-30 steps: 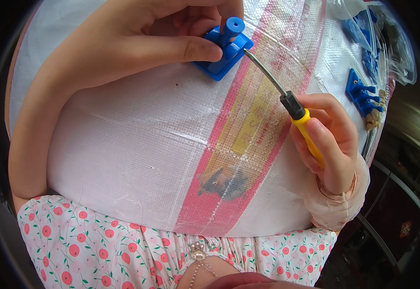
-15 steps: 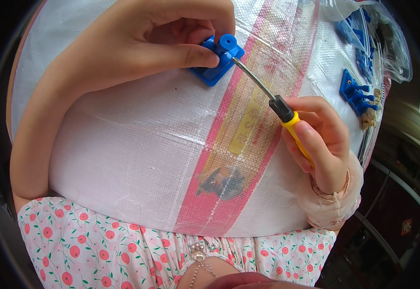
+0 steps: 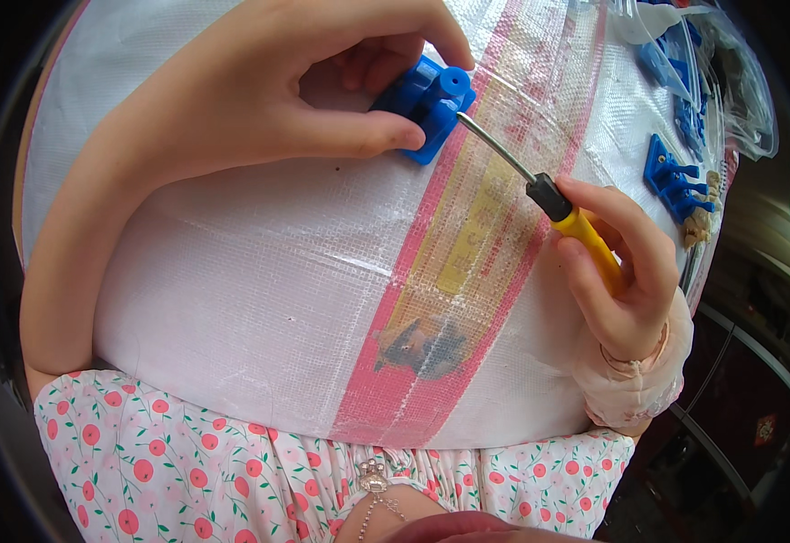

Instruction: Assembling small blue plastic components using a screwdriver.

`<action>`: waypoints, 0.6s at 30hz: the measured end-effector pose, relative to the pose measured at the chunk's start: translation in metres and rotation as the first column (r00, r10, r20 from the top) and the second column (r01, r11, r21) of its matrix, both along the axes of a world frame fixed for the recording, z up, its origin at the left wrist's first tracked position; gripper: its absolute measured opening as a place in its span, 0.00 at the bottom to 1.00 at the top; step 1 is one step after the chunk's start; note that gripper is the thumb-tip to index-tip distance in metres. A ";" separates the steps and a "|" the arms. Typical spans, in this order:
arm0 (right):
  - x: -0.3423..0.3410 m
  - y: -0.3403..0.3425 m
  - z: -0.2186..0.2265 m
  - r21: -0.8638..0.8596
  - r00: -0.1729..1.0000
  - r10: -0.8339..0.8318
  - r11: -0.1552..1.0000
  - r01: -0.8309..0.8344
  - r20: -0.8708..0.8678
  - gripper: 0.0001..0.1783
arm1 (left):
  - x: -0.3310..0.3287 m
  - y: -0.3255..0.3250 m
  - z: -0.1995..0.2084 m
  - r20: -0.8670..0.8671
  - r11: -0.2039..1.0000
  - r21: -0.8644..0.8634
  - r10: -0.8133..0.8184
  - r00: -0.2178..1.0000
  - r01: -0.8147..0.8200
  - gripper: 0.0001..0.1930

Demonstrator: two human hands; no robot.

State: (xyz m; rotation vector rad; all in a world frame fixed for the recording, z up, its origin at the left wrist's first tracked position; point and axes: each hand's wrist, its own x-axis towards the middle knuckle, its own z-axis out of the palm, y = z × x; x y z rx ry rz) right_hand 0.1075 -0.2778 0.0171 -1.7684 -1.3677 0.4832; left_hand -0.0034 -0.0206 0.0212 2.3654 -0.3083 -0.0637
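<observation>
At the top middle, my left hand [image 3: 286, 100] grips a blue plastic part [image 3: 435, 116] between thumb and fingers, just over the woven sheet. The part has a flat base and a round post with a small hole. My right hand [image 3: 628, 262] is closed round the yellow handle of a screwdriver [image 3: 550, 196] with a black collar. Its metal shaft slants up and left, and the tip meets the right side of the blue part, just below the round post. I cannot tell whether a screw is at the tip. My left fingers partly hide the part's far side.
A white woven sheet [image 3: 223, 271] with a pink and yellow printed band covers the table. Toward the right edge lie another blue part with prongs [image 3: 674, 176], small beige pieces [image 3: 703, 222], a clear plastic bag [image 3: 748, 113] and a white plastic piece [image 3: 644, 20].
My left hand and the blue part have shifted a little to the right, and the part has turned slightly. My right hand and the screwdriver have moved right and slightly down.
</observation>
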 end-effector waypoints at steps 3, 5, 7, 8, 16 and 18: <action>0.004 0.002 0.000 0.015 0.999 0.038 0.999 -0.038 0.015 0.23 | 0.003 0.011 -0.005 -0.050 0.994 -0.041 -0.105 0.993 0.103 0.17; 0.004 0.002 0.003 -0.026 0.997 0.053 0.998 -0.051 0.062 0.24 | 0.004 0.009 -0.002 -0.078 0.995 -0.038 -0.099 0.992 0.097 0.17; 0.003 0.003 0.007 -0.052 0.993 0.064 0.997 -0.060 0.094 0.24 | 0.002 0.011 -0.009 -0.049 0.994 -0.058 -0.100 0.994 0.097 0.17; 0.003 0.003 0.009 -0.066 0.991 0.071 0.996 -0.064 0.110 0.24 | 0.001 0.013 -0.010 -0.042 0.993 -0.067 -0.105 0.994 0.102 0.17; 0.003 0.004 0.000 0.037 0.971 0.094 0.994 -0.104 0.219 0.27 | 0.000 0.011 -0.013 -0.050 0.991 -0.109 -0.089 0.995 0.083 0.16; 0.004 0.004 0.000 0.047 0.966 0.102 0.992 -0.116 0.238 0.27 | 0.000 0.010 -0.012 -0.066 0.995 -0.068 -0.071 0.995 0.067 0.16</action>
